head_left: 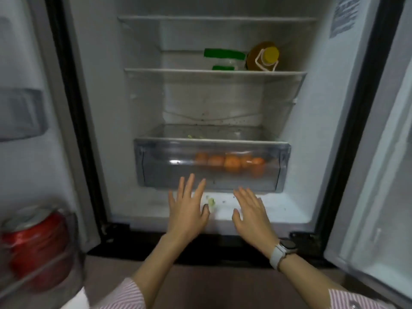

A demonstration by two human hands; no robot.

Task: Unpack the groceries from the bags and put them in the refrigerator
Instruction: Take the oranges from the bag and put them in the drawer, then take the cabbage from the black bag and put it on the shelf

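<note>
Facing crisper drawer, oranges rowed left-right; left hand, right hand grip released.

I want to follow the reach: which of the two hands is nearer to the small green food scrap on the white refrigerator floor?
Left. The left hand has its thumb almost at the small green food scrap, just left of it. The right hand lies farther off to the scrap's right.

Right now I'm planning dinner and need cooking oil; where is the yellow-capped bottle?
The yellow-capped bottle lies on the fridge's middle shelf, toward the right, beside a green-lidded container on its left.
</note>
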